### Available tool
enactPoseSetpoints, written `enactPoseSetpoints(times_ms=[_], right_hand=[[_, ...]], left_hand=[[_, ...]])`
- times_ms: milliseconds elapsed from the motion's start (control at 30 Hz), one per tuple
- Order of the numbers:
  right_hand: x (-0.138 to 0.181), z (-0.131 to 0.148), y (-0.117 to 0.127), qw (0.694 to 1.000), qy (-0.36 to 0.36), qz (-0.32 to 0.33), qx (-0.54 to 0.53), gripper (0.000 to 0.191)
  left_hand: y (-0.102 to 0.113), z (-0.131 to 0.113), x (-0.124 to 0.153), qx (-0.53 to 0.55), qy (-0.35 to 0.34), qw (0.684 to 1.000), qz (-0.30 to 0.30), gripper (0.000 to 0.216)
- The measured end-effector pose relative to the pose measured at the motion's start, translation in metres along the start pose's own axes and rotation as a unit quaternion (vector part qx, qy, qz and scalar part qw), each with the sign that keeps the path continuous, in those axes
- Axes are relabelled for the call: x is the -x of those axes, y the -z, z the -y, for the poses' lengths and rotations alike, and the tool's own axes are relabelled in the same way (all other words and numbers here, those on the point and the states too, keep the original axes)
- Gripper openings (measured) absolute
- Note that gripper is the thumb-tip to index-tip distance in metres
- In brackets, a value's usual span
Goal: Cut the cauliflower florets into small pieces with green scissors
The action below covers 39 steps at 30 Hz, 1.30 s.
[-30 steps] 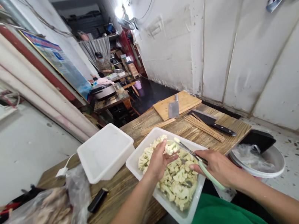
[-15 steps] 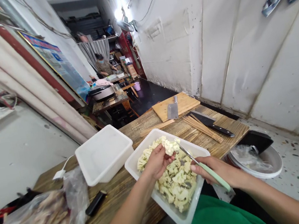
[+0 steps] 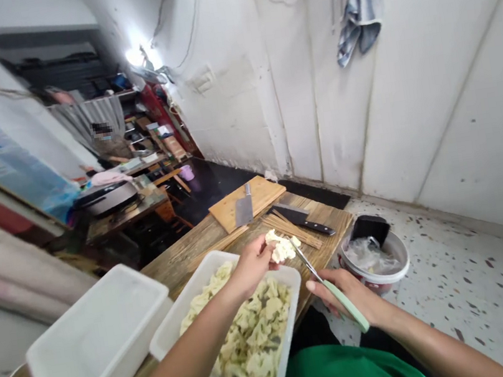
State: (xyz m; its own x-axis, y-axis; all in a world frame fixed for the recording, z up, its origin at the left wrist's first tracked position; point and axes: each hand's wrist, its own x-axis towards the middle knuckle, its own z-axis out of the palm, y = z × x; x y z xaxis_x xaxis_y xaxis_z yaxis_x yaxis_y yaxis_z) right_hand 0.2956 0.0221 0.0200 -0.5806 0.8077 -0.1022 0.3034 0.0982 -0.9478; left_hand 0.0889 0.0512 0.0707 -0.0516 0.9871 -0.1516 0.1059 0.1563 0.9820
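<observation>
A cauliflower floret (image 3: 282,248) pinched in your left hand (image 3: 251,266), green-handled scissors (image 3: 345,302) gripped in your right hand (image 3: 358,296), weathered wooden tabletop (image 3: 184,251) beyond both hands, speckled terrazzo floor (image 3: 441,273) right of them, white wall (image 3: 239,108) ahead.

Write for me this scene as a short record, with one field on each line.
Left hand: holds floret
Right hand: holds scissors, tips at the floret
Tray: cauliflower inside
Box: left of tray
Board: cleaver lying on it
Knife: beside sticks, on table
Bucket: plastic bag inside
Background: person
</observation>
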Motion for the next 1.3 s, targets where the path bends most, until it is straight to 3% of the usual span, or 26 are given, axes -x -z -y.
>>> enactPoseSetpoints(times_ms=[133, 300, 567, 700, 800, 933, 1133, 1300], right_hand=[[0.01, -0.021, 0.027, 0.992, 0.016, -0.119, 0.033, 0.043], [0.017, -0.043, 0.058, 0.971, 0.007, -0.229, 0.075, 0.039], [0.006, -0.089, 0.082, 0.962, -0.041, -0.268, 0.029, 0.043], [0.001, -0.115, 0.099, 0.959, -0.064, -0.275, -0.009, 0.043], [0.003, -0.132, 0.106, 0.952, -0.075, -0.297, -0.009, 0.041], [0.009, -0.145, 0.109, 0.947, -0.084, -0.31, 0.004, 0.039], [0.007, -0.163, 0.109, 0.933, -0.095, -0.346, 0.009, 0.044], [-0.004, -0.177, 0.111, 0.921, -0.154, -0.338, -0.116, 0.049]], left_hand=[[-0.049, -0.016, -0.028, 0.059, 0.031, 0.995, 0.069, 0.026], [-0.103, -0.024, -0.06, 0.187, 0.087, 0.96, 0.192, 0.029], [-0.172, 0.007, -0.098, 0.032, 0.075, 0.988, 0.132, 0.018], [-0.201, 0.015, -0.114, -0.016, 0.105, 0.984, 0.145, 0.024], [-0.217, 0.017, -0.122, -0.021, 0.133, 0.976, 0.17, 0.031], [-0.23, 0.023, -0.127, -0.066, 0.105, 0.976, 0.178, 0.043], [-0.244, 0.04, -0.143, -0.078, 0.123, 0.973, 0.177, 0.044], [-0.256, 0.059, -0.163, -0.089, 0.179, 0.964, 0.175, 0.045]])
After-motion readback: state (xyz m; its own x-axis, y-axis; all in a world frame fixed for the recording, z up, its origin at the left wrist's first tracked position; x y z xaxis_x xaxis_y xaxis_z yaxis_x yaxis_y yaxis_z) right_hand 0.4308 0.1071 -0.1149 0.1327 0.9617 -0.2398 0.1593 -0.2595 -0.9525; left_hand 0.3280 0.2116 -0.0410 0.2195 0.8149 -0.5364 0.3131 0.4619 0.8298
